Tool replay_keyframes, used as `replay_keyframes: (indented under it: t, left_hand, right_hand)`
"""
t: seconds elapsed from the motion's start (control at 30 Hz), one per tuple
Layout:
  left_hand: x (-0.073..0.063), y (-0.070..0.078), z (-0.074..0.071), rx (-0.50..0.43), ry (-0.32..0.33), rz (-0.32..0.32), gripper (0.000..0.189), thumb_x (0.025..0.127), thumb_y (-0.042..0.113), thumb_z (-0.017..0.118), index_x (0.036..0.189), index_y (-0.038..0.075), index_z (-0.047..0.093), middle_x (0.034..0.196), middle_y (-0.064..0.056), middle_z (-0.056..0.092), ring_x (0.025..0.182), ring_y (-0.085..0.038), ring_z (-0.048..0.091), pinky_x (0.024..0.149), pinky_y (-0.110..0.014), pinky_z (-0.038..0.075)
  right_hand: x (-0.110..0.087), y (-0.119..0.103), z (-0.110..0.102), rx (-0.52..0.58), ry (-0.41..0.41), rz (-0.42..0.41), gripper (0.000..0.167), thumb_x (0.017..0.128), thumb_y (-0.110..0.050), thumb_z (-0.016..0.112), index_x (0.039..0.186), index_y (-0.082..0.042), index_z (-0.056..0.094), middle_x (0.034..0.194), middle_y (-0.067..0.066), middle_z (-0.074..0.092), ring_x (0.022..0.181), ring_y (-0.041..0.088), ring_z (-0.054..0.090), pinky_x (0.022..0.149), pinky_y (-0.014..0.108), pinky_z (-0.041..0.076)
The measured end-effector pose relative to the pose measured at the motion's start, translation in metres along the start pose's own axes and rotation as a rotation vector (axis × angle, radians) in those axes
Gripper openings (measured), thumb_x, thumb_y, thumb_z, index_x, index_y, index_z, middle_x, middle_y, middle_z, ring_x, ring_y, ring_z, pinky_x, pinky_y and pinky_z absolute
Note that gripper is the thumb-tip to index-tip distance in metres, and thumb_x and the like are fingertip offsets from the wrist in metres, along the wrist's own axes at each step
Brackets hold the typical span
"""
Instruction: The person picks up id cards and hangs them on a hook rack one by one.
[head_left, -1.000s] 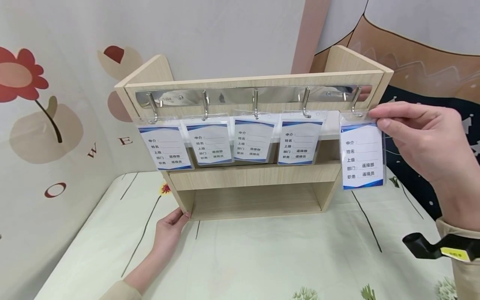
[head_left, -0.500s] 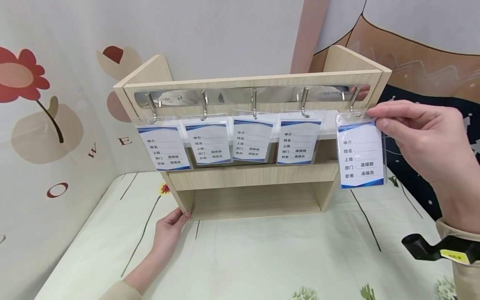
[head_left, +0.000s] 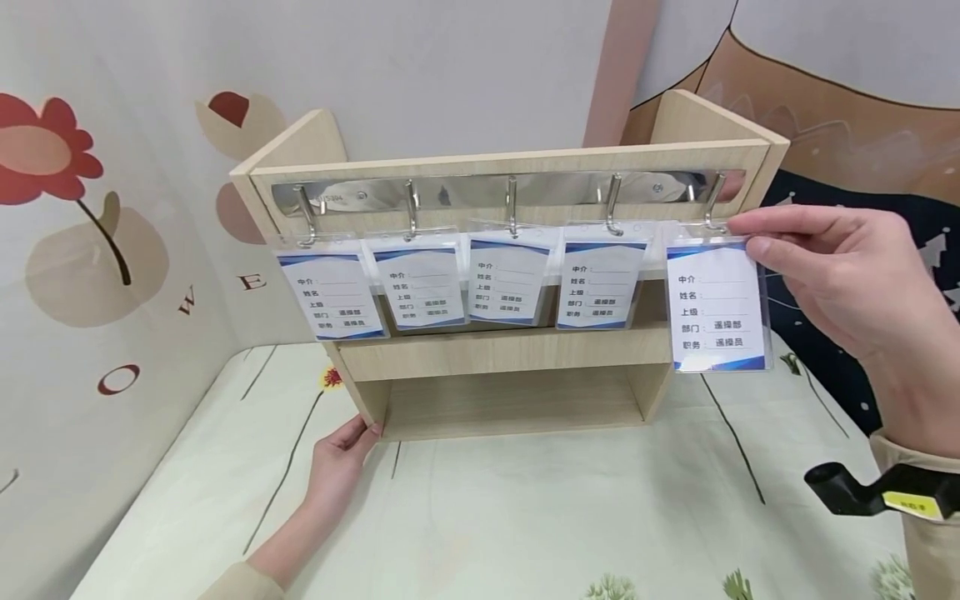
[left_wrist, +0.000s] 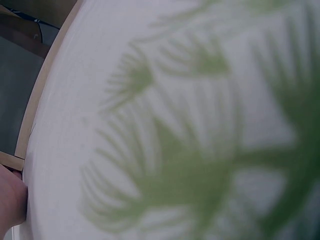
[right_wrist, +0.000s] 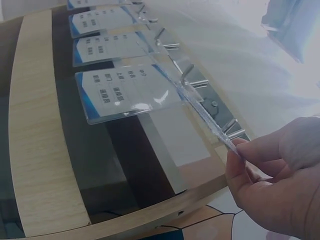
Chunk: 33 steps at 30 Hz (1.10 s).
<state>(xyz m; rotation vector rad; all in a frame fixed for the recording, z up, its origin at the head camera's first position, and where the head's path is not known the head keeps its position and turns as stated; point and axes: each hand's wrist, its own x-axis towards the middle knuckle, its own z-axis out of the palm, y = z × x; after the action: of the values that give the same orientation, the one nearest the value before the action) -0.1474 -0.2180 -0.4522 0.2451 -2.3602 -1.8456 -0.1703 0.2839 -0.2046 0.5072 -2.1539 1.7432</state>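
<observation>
While the left hand point(head_left: 341, 454) rests w/ relaxed fingers against the lower left corner of the pale wooden shelf unit point(head_left: 510, 350) on the floral-print tabletop point(head_left: 525, 517), four clear-sleeved blue-and-white ID cards point(head_left: 333, 296) already hang from the steel hook rail point(head_left: 510, 193); the fifth clear-sleeved card point(head_left: 718, 304) sits at the rightmost hook point(head_left: 712, 212), top right corner pinched by the right hand point(head_left: 832, 279); can't tell if its slot is on the hook yet, so prob. last card, nearly done.
</observation>
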Motion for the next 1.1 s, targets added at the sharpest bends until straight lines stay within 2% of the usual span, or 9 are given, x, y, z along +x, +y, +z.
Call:
replay_keyframes:
  t: [0.07, 0.1, 0.27, 0.33, 0.67, 0.83, 0.93, 1.1]
  left_hand:
    - [0.001, 0.0, 0.0, -0.001, -0.002, -0.005, 0.044, 0.104, 0.01, 0.061, 0.144, -0.005, 0.054, 0.142, -0.02, 0.056, 0.113, 0.001, 0.06, 0.088, -0.01, 0.05]
    - [0.001, 0.0, 0.0, -0.001, -0.004, -0.011, 0.044, 0.104, 0.01, 0.061, 0.144, -0.004, 0.054, 0.143, -0.02, 0.056, 0.111, 0.003, 0.06, 0.088, -0.01, 0.05]
    - [0.001, 0.001, 0.0, 0.001, -0.003, -0.018, 0.043, 0.104, 0.009, 0.061, 0.145, -0.004, 0.054, 0.143, -0.019, 0.056, 0.108, 0.007, 0.06, 0.088, -0.01, 0.051]
    - [0.001, 0.0, 0.0, 0.003, -0.003, -0.018, 0.044, 0.103, 0.009, 0.061, 0.144, -0.004, 0.054, 0.143, -0.019, 0.056, 0.109, 0.005, 0.06, 0.088, -0.01, 0.051]
    - [0.0, 0.0, 0.0, -0.001, -0.008, -0.026, 0.044, 0.104, 0.01, 0.061, 0.145, -0.004, 0.053, 0.143, -0.019, 0.056, 0.106, 0.011, 0.058, 0.089, -0.01, 0.05]
    - [0.0, 0.0, 0.001, -0.003, 0.001, -0.014, 0.043, 0.103, 0.008, 0.062, 0.144, -0.004, 0.054, 0.141, -0.02, 0.057, 0.11, 0.003, 0.06, 0.088, -0.01, 0.051]
    - [0.0, 0.0, 0.001, -0.004, 0.005, -0.004, 0.043, 0.103, 0.008, 0.062, 0.143, -0.005, 0.055, 0.141, -0.021, 0.057, 0.112, 0.0, 0.061, 0.087, -0.01, 0.051]
    - [0.001, 0.0, 0.001, -0.007, 0.003, -0.012, 0.043, 0.103, 0.008, 0.061, 0.144, -0.005, 0.055, 0.141, -0.02, 0.057, 0.109, 0.005, 0.06, 0.088, -0.01, 0.051]
  right_hand:
    - [0.0, 0.001, 0.002, 0.047, 0.017, -0.028, 0.028, 0.098, 0.011, 0.059, 0.121, 0.005, 0.072, 0.124, 0.009, 0.061, 0.108, 0.023, 0.052, 0.092, 0.01, 0.048]
    - [-0.001, 0.001, 0.003, 0.026, 0.032, -0.036, 0.027, 0.097, 0.011, 0.06, 0.121, 0.006, 0.072, 0.124, 0.008, 0.062, 0.108, 0.023, 0.052, 0.092, 0.01, 0.048]
    - [-0.002, -0.002, 0.01, -0.255, 0.131, -0.017, 0.028, 0.099, 0.003, 0.064, 0.125, 0.0, 0.072, 0.124, 0.001, 0.063, 0.108, 0.019, 0.052, 0.087, 0.006, 0.047]
    - [-0.002, -0.002, 0.012, -0.306, 0.154, -0.021, 0.028, 0.099, 0.001, 0.065, 0.125, -0.002, 0.073, 0.124, 0.0, 0.064, 0.107, 0.018, 0.052, 0.086, 0.005, 0.047]
    - [-0.003, 0.001, 0.024, -0.386, 0.249, -0.184, 0.024, 0.094, 0.009, 0.067, 0.116, 0.003, 0.076, 0.116, -0.002, 0.066, 0.103, 0.011, 0.059, 0.089, 0.007, 0.048]
    - [-0.004, 0.003, 0.029, -0.42, 0.308, -0.257, 0.021, 0.095, 0.009, 0.066, 0.112, 0.005, 0.076, 0.113, -0.006, 0.068, 0.102, 0.011, 0.06, 0.087, 0.008, 0.049]
    - [-0.004, 0.005, 0.03, -0.433, 0.333, -0.28, 0.02, 0.095, 0.007, 0.066, 0.112, 0.005, 0.077, 0.112, -0.008, 0.068, 0.102, 0.011, 0.06, 0.085, 0.008, 0.049]
    - [-0.003, 0.008, 0.03, -0.42, 0.363, -0.28, 0.02, 0.094, 0.008, 0.067, 0.112, 0.005, 0.077, 0.112, -0.011, 0.067, 0.106, 0.011, 0.059, 0.087, 0.009, 0.05]
